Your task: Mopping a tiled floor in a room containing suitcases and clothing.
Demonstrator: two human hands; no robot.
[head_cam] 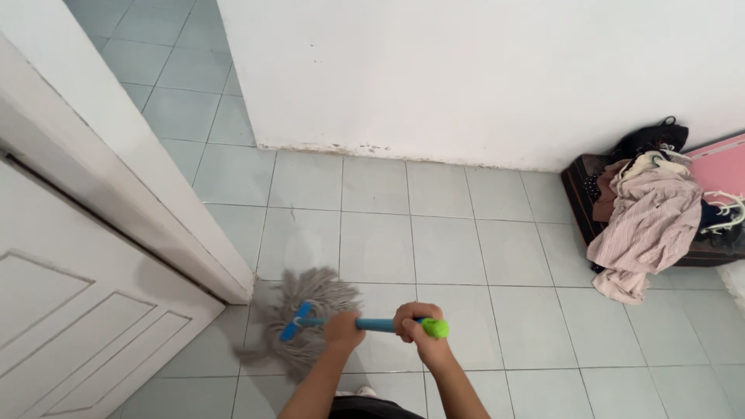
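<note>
A: Where is the mop (310,318)?

B: Low in the frame, a little left of centre. Its grey string head (299,304) is spread on the pale tiled floor (450,248), just beside the bottom corner of the white door frame (132,186). A blue clamp holds the strings, and the blue handle (380,324) runs from it toward the right, ending in a bright green cap (436,328).

A: And the hands?

B: Both are on the handle. The left hand (344,329) is closed around the blue shaft close to the mop head. The right hand (415,322) is closed around the shaft just short of the green cap. The two forearms come up from the bottom edge of the frame, near each other.

A: What lies around that?

B: At the left, a white panelled door (77,326) fills the lower left corner, next to the frame. A white wall (481,70) takes up the upper middle and right, with a scuffed line where it meets the floor. More tiles show in the upper left, beyond the doorway.

A: Anything on the right?

B: A heap of clothes (648,221), a pale striped garment on top, lies over a dark low box (582,194) at the right edge, well apart from the mop. A pink panel (722,167) sits behind it, with white hangers (729,206) among the clothes.
</note>
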